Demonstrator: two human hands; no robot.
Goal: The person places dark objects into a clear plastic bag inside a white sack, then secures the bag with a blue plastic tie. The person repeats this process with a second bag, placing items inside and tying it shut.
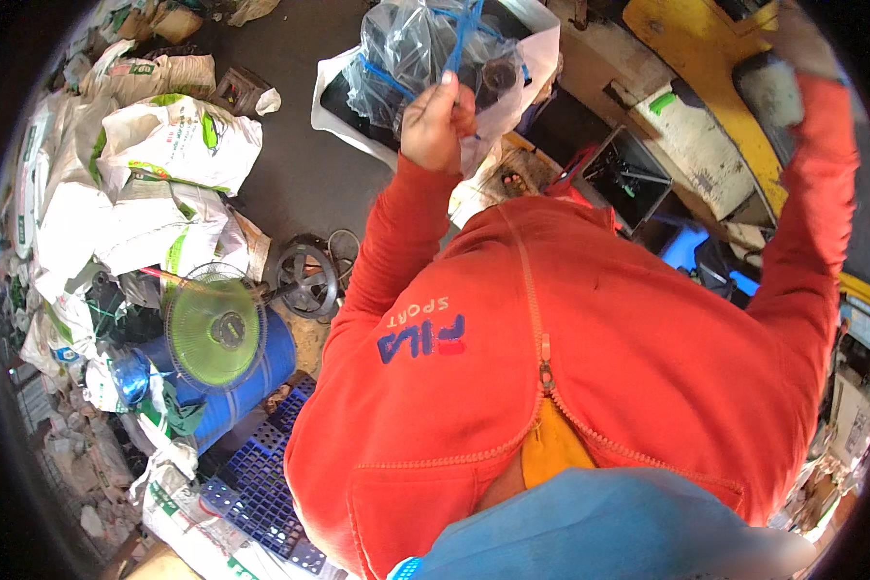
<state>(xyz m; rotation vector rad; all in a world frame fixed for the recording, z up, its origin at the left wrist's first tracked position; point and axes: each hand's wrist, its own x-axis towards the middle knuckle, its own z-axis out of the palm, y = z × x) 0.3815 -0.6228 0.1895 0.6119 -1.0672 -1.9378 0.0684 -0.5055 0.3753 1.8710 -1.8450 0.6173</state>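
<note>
My left hand (440,126) is closed on a blue plastic strip (465,34) that rises from its fist. Around and beyond that hand lies a crumpled clear plastic bag (406,53), with more blue strips across it. The bag rests in the open mouth of a white sack (541,58), which has a dark inside. My right hand (804,43) is stretched out to the far right, beside a yellow metal frame (691,43). It is blurred and cut by the dark picture rim, so its fingers cannot be made out.
White printed sacks (174,145) are heaped on the left. Near them are a green fan (224,331), a blue drum (275,358), a blue plastic grid (261,483) and a black wheel (306,277). Towards the right stand a black open crate (628,179) and a pale worn panel (701,155).
</note>
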